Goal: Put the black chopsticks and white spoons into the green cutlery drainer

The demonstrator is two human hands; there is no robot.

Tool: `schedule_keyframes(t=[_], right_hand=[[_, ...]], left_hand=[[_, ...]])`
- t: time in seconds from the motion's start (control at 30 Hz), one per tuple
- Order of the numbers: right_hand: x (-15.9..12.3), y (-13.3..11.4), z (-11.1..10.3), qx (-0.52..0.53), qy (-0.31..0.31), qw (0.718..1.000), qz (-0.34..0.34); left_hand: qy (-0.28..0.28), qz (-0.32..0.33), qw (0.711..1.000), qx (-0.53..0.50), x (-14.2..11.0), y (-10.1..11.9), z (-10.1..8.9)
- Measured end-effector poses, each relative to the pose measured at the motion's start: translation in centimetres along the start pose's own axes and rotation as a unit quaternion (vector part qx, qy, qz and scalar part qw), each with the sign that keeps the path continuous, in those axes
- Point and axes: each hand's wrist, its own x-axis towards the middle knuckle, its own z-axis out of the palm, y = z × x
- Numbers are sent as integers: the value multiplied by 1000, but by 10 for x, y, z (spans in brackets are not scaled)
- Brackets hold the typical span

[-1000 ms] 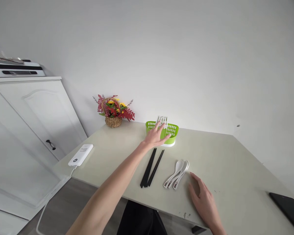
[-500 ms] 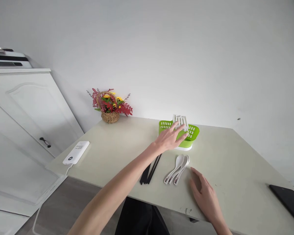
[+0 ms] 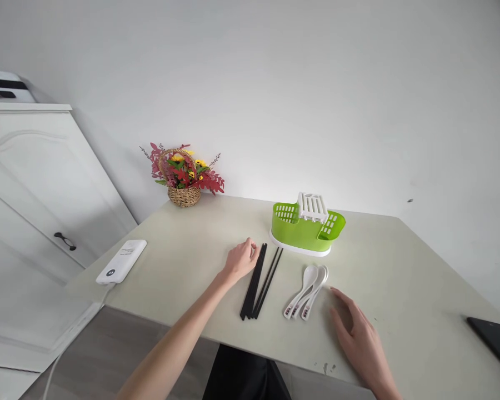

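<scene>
My left hand [image 3: 241, 259] is just left of the upper ends of several black chopsticks [image 3: 254, 283], its fingers curled in; I see nothing held in it. The chopsticks lie in two groups, side by side. Resting on the table to the right, my right hand [image 3: 358, 336] is open, thumb and fingers apart, beside white spoons [image 3: 308, 291] with patterned handle ends. Behind these stands a green cutlery caddy [image 3: 302, 233] with slotted walls, a white base and a white slatted piece [image 3: 312, 206] across its middle. Neither hand touches the caddy.
A wicker basket of artificial flowers [image 3: 184, 196] stands at the table's back left. On the left edge lies a white power bank [image 3: 123, 261] with a cable running down. A black phone [image 3: 495, 339] is at the far right. White cabinets [image 3: 45, 183] stand at the left.
My left hand has left the caddy and come back to the chopsticks, its fingers curling. Earlier, the caddy moved right under that hand. My right hand has stayed by the spoons.
</scene>
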Motion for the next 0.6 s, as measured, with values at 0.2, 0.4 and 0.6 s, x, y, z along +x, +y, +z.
schedule_keyframes(t=[0.2,0.4,0.6], right_hand=[[1,2,0,-10,3,1000,6],[1,0,1,-22,6,1000,10],[1,-1,1,-32,16,999,9]], left_hand=[[-7,39,999,5,-16,-7,10],[6,58,998,5,-23,-12,13],[12,70,997,8,-26,-14,14]])
